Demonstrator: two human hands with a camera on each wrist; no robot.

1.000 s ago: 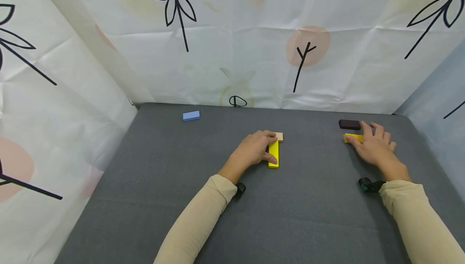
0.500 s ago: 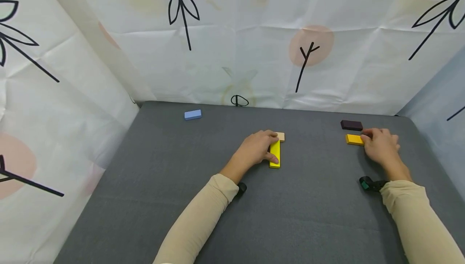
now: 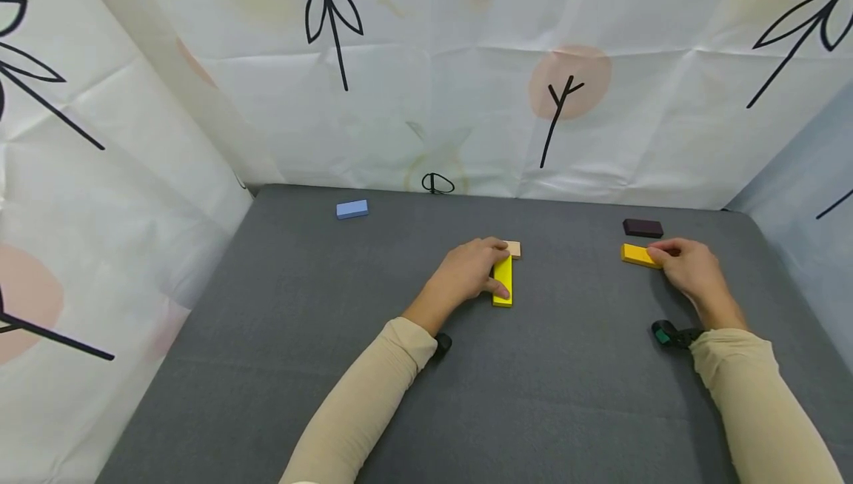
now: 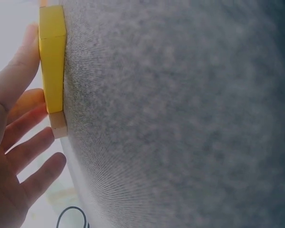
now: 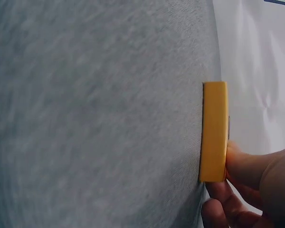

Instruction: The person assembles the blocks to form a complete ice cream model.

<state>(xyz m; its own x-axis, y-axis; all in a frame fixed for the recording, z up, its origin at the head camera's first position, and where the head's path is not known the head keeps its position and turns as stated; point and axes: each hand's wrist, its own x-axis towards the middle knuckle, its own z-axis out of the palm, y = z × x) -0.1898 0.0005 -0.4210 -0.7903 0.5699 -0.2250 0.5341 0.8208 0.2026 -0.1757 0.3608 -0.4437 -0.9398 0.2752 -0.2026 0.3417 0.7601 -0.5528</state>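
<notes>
In the head view, my left hand (image 3: 465,271) rests on a bright yellow block (image 3: 503,282) lying lengthwise on the table. Its thumb and index finger touch the upper face while the other fingers spread loosely, as the left wrist view shows. A pale wooden block (image 3: 513,249) lies crosswise against the yellow block's far end, partly covered by the fingers. Further right, my right hand (image 3: 693,274) pinches the right end of an orange-yellow block (image 3: 637,255). In the right wrist view, the thumb lies against this orange-yellow block (image 5: 213,133), its other fingers bent below.
Just behind the orange-yellow block lies a dark brown block (image 3: 643,228). A blue block (image 3: 352,209) sits near the back left of the grey table (image 3: 413,410). White printed cloth (image 3: 453,99) hangs behind the table and on its sides.
My right hand has changed from spread fingers over the orange-yellow block to a pinch at its right end. The block has slid slightly left and turned a little. The left hand stays put.
</notes>
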